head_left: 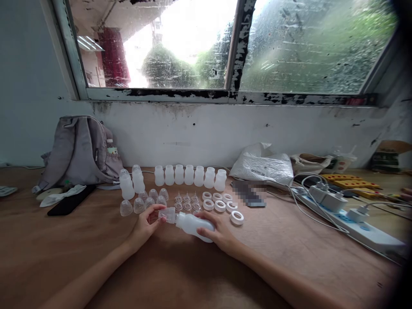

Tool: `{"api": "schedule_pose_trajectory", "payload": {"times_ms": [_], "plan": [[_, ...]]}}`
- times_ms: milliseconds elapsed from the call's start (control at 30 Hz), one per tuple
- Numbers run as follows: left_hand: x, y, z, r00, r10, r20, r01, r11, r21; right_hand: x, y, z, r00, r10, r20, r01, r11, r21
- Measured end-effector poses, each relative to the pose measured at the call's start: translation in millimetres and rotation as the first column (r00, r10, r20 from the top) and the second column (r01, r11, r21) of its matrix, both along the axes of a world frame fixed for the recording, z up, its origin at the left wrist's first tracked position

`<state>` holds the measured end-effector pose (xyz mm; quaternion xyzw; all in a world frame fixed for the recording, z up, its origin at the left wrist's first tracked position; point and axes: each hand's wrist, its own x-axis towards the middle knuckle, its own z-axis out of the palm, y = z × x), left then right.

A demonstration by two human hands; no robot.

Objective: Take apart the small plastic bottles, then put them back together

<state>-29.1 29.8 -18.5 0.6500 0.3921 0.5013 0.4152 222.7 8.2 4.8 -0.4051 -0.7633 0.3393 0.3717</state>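
Near the front edge of the brown wooden table, the right hand grips a translucent white plastic bottle lying sideways, while the left hand pinches its clear domed cap; spare white rings sit just behind

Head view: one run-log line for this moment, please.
left hand: on clear cap | right hand: grips white bottle, tilted on its side | behind: bottle row, white rings | table

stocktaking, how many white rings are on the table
6 rings: five in two short rows right of the small nipples, one apart by the right hand. More may hide behind the hands.
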Motion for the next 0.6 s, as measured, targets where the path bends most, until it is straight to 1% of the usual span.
{"api": "schedule_pose_trajectory", "payload": {"times_ms": [100,233,367,600], "plan": [[3.7,-7.7,7.0,0.996,-0.07,-0.053,0.069,0.997,-0.016,0.0,0.6,-0.2,1.0,0.016,0.002,-0.016,1.0,-0.011],[7.8,-14.7,14.5,0.989,-0.108,-0.098,0.105,0.994,-0.038,-0.5,0.4,0.8,0.999,0.032,0.004,-0.032,0.999,0.005],[9.4,-15.9,14.9,0.988,-0.12,-0.101,0.116,0.992,-0.043,-0.8,-0.2,1.0,0.999,0.053,0.0,-0.053,0.999,0.005],[10.2,-15.5,13.6,0.989,-0.116,-0.089,0.111,0.992,-0.068,-0.8,0.2,-1.0,0.999,0.045,-0.009,-0.045,0.999,-0.003]]}}
